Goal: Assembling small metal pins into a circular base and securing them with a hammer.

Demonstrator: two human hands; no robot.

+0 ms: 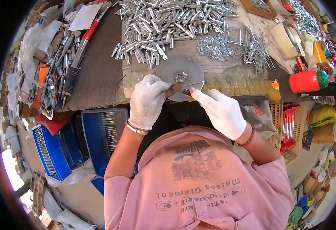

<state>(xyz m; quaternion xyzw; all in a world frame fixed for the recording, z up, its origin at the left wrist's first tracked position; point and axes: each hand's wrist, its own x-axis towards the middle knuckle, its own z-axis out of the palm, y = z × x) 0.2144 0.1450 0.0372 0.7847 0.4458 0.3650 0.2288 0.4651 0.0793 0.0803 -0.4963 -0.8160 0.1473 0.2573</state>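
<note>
My left hand (148, 100), in a white glove, is closed with thumb and forefinger on the left end of a short dark metal tube (180, 89). From the other side my right hand (222, 112), also gloved, grips the tube's right end with its fingertips; a bare fingertip shows through the glove. A thin metal pin (198, 82) sticks out near the right fingertips; whether it sits in the tube I cannot tell. Just beyond is a round grey metal disc (168, 69) at the table's front edge, with a small cluster of shiny bits (180, 76) at its middle.
A large heap of metal sleeves (164, 23) covers the far table. Small fasteners (216, 48) and long pins (257, 51) lie right of it. A red and green mallet (308, 81) is at right, tools (76, 61) at left. Blue bins (95, 134) stand below the left edge.
</note>
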